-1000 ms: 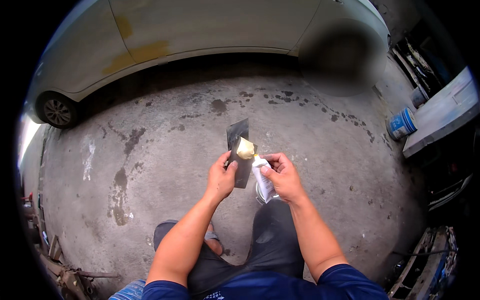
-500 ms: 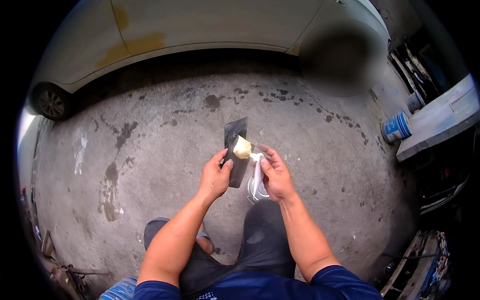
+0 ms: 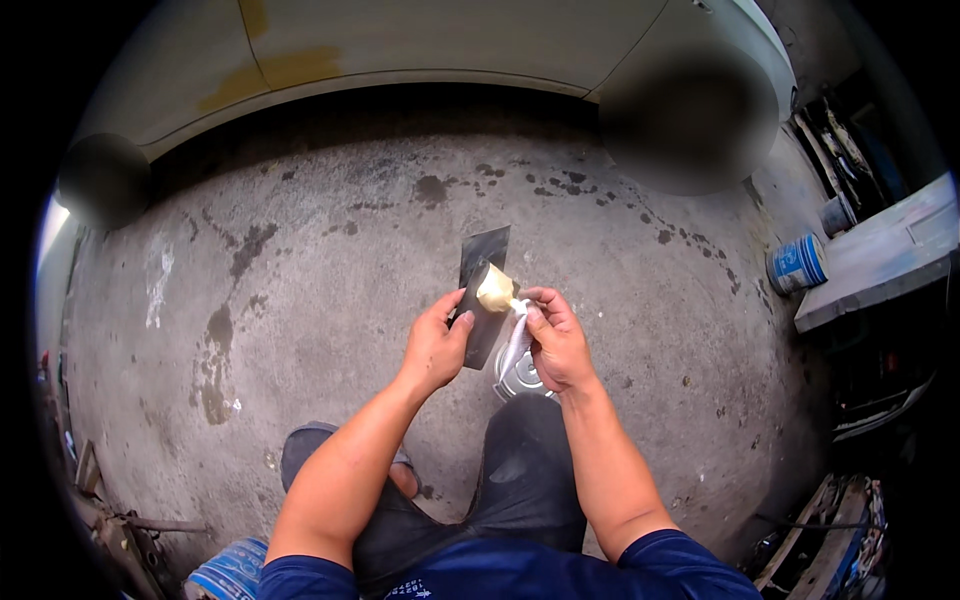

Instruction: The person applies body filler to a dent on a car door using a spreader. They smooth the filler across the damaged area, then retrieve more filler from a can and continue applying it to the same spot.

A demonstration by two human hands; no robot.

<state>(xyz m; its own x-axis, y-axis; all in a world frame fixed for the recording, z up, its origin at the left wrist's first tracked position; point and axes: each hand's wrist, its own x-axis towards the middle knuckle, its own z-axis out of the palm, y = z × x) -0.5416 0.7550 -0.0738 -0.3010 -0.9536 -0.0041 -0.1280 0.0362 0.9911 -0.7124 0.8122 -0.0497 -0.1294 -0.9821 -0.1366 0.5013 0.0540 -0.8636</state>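
My left hand [image 3: 440, 340] grips a dark flat plate [image 3: 488, 335] by its left edge, thumb on top. On the plate sits a smooth mound of cream-coloured paste [image 3: 494, 290]. My right hand [image 3: 562, 345] pinches a soft white tube [image 3: 516, 342] between thumb and fingers near its upper end. That end touches or nearly touches the paste's lower right side, and the tube's body hangs down beside the plate. Below it, a round silvery can [image 3: 522, 376] stands on the floor, partly hidden by the tube, my right hand and my knee.
A light-coloured car [image 3: 420, 45] with yellowish patches stands across the far side. Stained concrete floor [image 3: 330, 270] lies between us. At right, a blue and white bucket [image 3: 797, 264] stands by a pale slab [image 3: 880, 255]. Another blue bucket [image 3: 232, 570] is at lower left.
The white tube's upper end has come closer to the paste, and my right fingers have closed in around it. The whole view has shifted slightly. My left hand keeps its grip on the plate.
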